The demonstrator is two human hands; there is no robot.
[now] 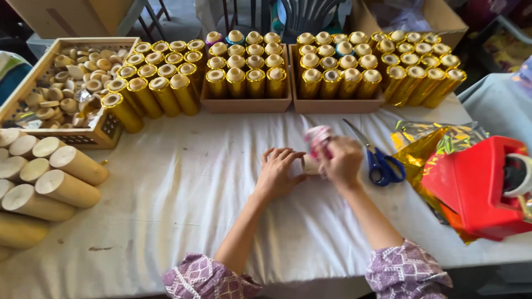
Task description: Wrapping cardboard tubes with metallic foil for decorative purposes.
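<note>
While both hands meet at the middle of the white-clothed counter point(183, 194), they work on one small cardboard tube point(308, 164) lying between them. The left hand point(278, 173) rests palm-down, its grip clenched on the near end of the tube with fingers curled over it. The right hand point(342, 161) has its grip grasping a crumpled piece of pink-and-white wrapping point(318, 136) that rises from the tube's far end; how firmly it pinches cannot be told, as the fingers hide the contact.

Just beside the right hand lie blue-handled scissors point(378, 159), blades pointing away from the person. Further right, crumpled gold foil sheets point(426, 145) spread under a red tape dispenser point(476, 185).

Along the far edge stand gold-wrapped tubes point(246, 72) packed upright in shallow cardboard trays point(246, 104), with more leaning in loose rows at either side. At far left a wooden crate point(105, 130) holds small round caps point(77, 83), and bare cardboard tubes point(66, 171) lie stacked near it.
</note>
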